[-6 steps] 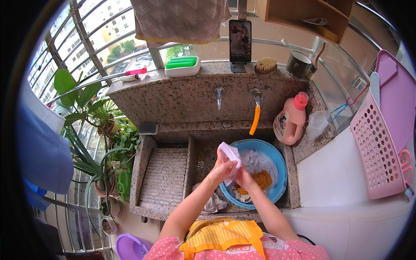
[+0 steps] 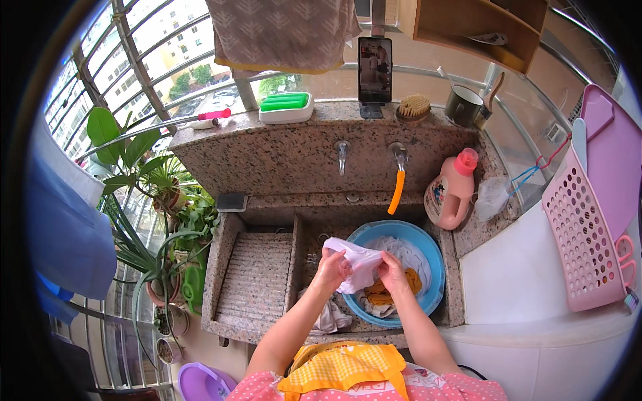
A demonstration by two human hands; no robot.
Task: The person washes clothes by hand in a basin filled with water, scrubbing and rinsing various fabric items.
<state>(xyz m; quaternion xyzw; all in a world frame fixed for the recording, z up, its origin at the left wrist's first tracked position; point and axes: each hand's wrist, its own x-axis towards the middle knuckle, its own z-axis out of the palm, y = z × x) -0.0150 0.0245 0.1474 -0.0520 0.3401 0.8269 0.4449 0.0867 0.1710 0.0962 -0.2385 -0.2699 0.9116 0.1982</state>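
Stretched between my hands is a small pale pink cloth garment point(image 2: 360, 262), whose exact kind I cannot make out. My left hand point(image 2: 334, 269) is closed on its left side and my right hand point(image 2: 392, 272) grips its right side. It hangs over the left part of a round blue basin point(image 2: 438, 267) standing in the stone sink. Inside the basin lie white wet laundry point(image 2: 401, 250) and a mustard-yellow cloth point(image 2: 416, 283). A greyish-white cloth point(image 2: 329, 318) rests in the sink below my left forearm.
Left of the basin is a ribbed stone washboard point(image 2: 253, 277). A tap with an orange hose point(image 2: 396, 192) reaches toward the basin. A pink detergent bottle point(image 2: 449, 194) stands at the right. Along the ledge are a green soap box point(image 2: 285, 107), a phone point(image 2: 374, 70) and a brush point(image 2: 413, 107).
My hands have moved apart and spread the pink garment, which was bunched between them. The whole view has shifted slightly.
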